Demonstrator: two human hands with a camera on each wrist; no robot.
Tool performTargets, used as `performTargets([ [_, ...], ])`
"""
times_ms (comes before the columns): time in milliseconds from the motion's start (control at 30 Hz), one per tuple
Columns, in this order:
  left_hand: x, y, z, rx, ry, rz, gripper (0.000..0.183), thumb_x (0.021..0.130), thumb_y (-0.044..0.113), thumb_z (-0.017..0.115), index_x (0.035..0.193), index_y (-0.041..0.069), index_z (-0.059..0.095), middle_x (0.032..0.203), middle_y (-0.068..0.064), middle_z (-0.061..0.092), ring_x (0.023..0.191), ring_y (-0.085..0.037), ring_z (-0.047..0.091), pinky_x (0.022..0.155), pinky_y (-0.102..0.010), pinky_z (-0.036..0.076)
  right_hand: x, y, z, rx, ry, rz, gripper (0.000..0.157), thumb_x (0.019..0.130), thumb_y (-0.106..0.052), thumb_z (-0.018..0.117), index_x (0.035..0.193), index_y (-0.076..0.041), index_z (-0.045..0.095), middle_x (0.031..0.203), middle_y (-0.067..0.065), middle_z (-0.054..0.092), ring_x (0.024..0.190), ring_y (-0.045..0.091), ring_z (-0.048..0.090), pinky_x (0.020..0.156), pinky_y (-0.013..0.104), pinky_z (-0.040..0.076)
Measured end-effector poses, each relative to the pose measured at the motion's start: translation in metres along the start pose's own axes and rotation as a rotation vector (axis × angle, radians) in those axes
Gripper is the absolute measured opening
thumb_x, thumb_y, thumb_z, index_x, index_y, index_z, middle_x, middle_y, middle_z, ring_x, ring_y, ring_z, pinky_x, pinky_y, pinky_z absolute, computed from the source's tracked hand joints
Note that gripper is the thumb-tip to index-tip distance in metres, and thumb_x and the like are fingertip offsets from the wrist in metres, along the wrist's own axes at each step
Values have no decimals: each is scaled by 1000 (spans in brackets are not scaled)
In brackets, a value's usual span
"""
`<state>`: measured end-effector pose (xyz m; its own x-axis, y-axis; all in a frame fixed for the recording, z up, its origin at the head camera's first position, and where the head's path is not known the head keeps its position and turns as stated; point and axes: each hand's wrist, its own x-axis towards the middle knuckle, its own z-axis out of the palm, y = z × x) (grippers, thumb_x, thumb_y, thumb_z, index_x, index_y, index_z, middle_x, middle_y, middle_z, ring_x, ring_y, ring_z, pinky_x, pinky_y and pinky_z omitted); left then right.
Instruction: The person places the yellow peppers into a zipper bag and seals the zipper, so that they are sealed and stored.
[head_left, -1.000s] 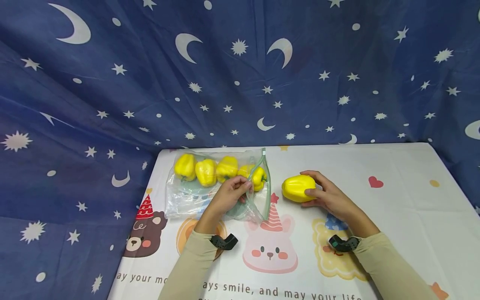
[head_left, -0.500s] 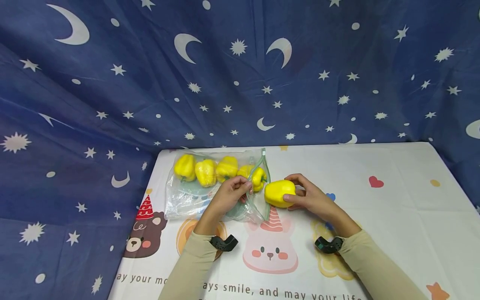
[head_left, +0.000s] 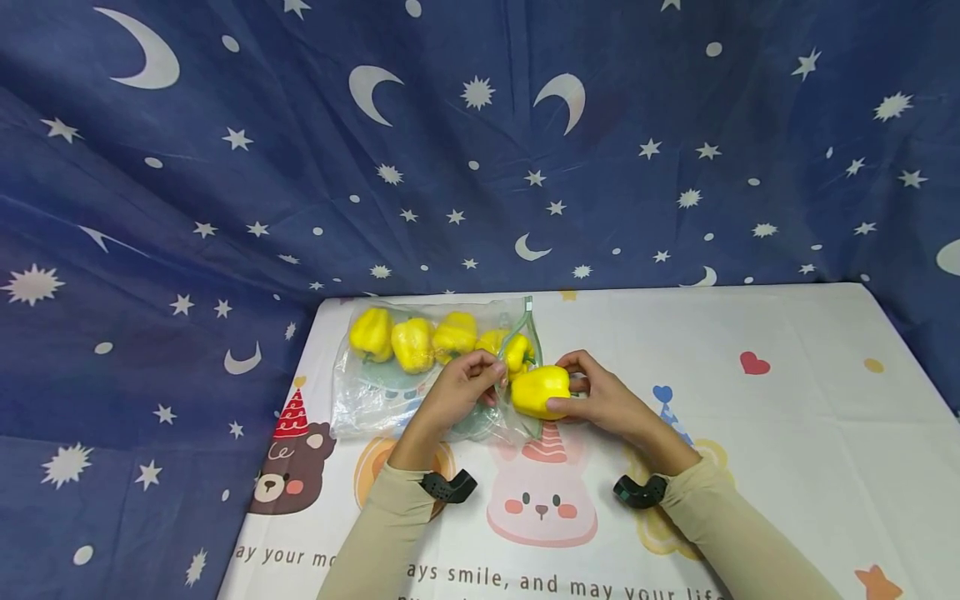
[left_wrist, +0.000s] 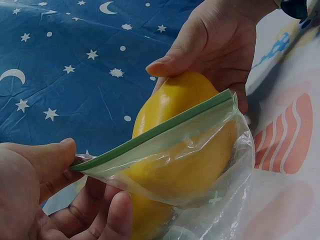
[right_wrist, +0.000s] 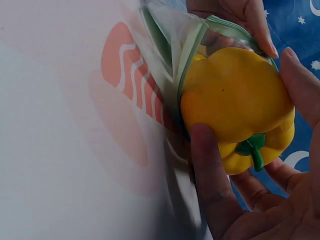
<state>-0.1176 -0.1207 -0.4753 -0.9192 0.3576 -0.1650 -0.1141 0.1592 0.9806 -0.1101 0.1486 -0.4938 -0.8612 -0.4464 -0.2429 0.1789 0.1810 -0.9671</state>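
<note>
A clear zip bag (head_left: 375, 417) with a green zip strip lies at the table's back left, several yellow bell peppers (head_left: 412, 345) inside. My left hand (head_left: 465, 387) pinches the edge of its mouth between thumb and fingers, lifting the green strip (left_wrist: 155, 131) in the left wrist view. My right hand (head_left: 600, 396) grips another yellow bell pepper (head_left: 540, 392) from the right, thumb and fingers round its stem end. That pepper is partly inside the bag mouth, its leading end behind the clear film. Its green stem (right_wrist: 255, 150) faces my right palm in the right wrist view.
The table is covered with a white cloth (head_left: 825, 417) printed with cartoon animals and lettering. A dark blue curtain (head_left: 637, 167) with moons and stars hangs behind the table and on the left. Dark wrist cameras (head_left: 448, 486) sit on both wrists.
My right hand has carried the bell pepper leftward from the open table into the bag's mouth. The left hand has stayed in place, holding the bag edge.
</note>
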Motion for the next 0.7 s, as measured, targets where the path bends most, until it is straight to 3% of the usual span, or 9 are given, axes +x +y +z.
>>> performTargets([
  [400, 0, -4, -1, 6, -1, -7, 28, 104, 31, 61, 110, 3, 64, 94, -9, 65, 73, -22, 63, 74, -36, 60, -4, -3, -12, -75, -10, 15, 56, 96, -35, 72, 142, -11, 50, 144, 19, 55, 121, 33, 64, 85, 43, 62],
  [533, 0, -3, 0, 5, -1, 1, 29, 104, 31, 61, 110, 4, 64, 96, -13, 66, 73, -21, 62, 71, -32, 59, -5, -1, -18, -41, -7, 32, 53, 101, -36, 65, 145, -8, 51, 148, 19, 51, 122, 31, 63, 88, 40, 61],
  [700, -1, -2, 1, -1, 1, 6, 28, 104, 29, 61, 110, 2, 64, 94, -12, 65, 72, -21, 61, 69, -29, 58, -2, 3, -15, 34, -6, 32, 50, 99, -25, 70, 140, -1, 52, 139, 23, 54, 117, 28, 66, 90, 41, 60],
])
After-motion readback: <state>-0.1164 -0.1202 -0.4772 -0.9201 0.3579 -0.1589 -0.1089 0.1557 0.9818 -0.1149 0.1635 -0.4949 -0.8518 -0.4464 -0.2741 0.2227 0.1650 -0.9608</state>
